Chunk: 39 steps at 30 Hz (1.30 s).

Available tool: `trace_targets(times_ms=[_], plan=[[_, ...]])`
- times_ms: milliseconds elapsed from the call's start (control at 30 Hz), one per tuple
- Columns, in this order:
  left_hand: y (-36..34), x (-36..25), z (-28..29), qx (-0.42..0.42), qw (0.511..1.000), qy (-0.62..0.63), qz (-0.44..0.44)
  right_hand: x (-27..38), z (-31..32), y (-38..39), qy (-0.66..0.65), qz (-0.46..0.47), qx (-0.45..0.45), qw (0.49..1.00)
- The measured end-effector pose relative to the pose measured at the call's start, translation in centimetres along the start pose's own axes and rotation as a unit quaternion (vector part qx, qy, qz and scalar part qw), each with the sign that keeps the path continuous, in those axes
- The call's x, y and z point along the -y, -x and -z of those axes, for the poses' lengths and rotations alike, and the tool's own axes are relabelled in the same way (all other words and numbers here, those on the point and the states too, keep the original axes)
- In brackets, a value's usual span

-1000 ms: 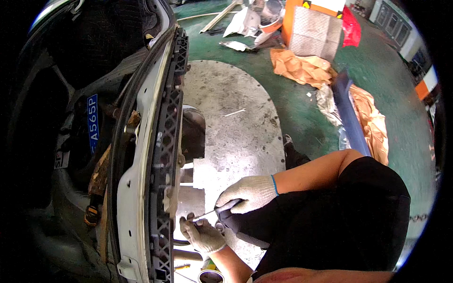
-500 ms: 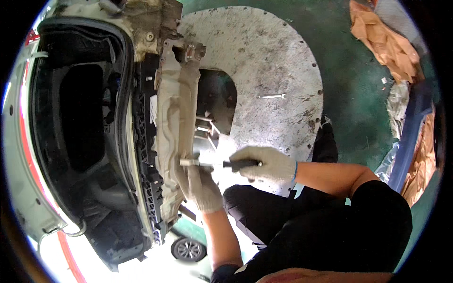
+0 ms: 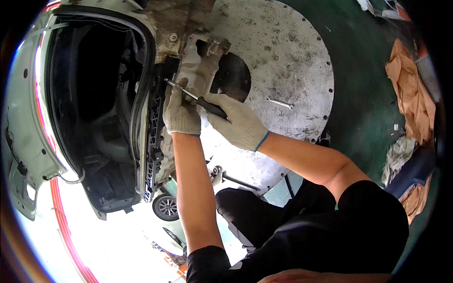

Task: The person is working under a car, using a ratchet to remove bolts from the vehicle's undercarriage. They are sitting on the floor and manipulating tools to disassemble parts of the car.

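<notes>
My right hand [image 3: 233, 120], in a pale knit glove, is closed round the black handle of a screwdriver-like hand driver [image 3: 191, 95]. Its thin metal shaft slants up and left to a small, thicker tip. My left hand [image 3: 181, 113], gloved as well, has its fingers at the shaft close to that tip and seems to pinch it; part of its grip is hidden. Both hands are over the dented, beige metal rear panel [image 3: 194, 70] of a car body. Beside the panel runs a black ribbed plastic strip [image 3: 155, 101].
A combination wrench [image 3: 280, 103] lies on the stained round metal floor plate [image 3: 292, 56]. At left is the open car trunk [image 3: 113, 137]. Brown paper [image 3: 410, 85] and a dark blue panel [image 3: 413, 172] lie at right. A car wheel [image 3: 166, 206] shows below the panel.
Both hands and the driver have moved up along the panel, away from my body. The driver now slants up to the left rather than lying level. The view has shifted too.
</notes>
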<state>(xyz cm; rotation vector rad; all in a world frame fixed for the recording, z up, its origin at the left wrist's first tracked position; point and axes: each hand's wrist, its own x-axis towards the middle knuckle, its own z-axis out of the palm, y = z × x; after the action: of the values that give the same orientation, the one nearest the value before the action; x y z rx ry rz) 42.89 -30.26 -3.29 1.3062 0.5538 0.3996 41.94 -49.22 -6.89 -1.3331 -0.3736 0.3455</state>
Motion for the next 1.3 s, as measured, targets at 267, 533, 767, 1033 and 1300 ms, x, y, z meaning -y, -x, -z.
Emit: trace_targets(times_ms=[267,533,767,1033,1300], plan=[[5.0,-1.2,-0.1,0.112,0.984,0.002,0.138,1.9,-0.5,-0.6,-0.313,-0.249,0.057,0.915],[4.7,-2.7,-0.1,0.21,0.952,0.019,0.222,2.5,-1.8,-0.7,-0.425,-0.234,-0.003,0.874],[3.3,0.6,1.1,0.131,0.981,0.092,0.113,0.5,0.4,6.3,0.222,0.226,-0.152,0.936],[2.9,0.7,-0.1,0.108,0.987,0.066,0.103,-0.4,-2.4,3.7,-0.482,-0.227,0.012,0.846],[1.5,2.1,0.4,0.236,0.94,0.209,0.132,0.7,-4.1,1.8,0.068,-0.026,-0.083,0.994]])
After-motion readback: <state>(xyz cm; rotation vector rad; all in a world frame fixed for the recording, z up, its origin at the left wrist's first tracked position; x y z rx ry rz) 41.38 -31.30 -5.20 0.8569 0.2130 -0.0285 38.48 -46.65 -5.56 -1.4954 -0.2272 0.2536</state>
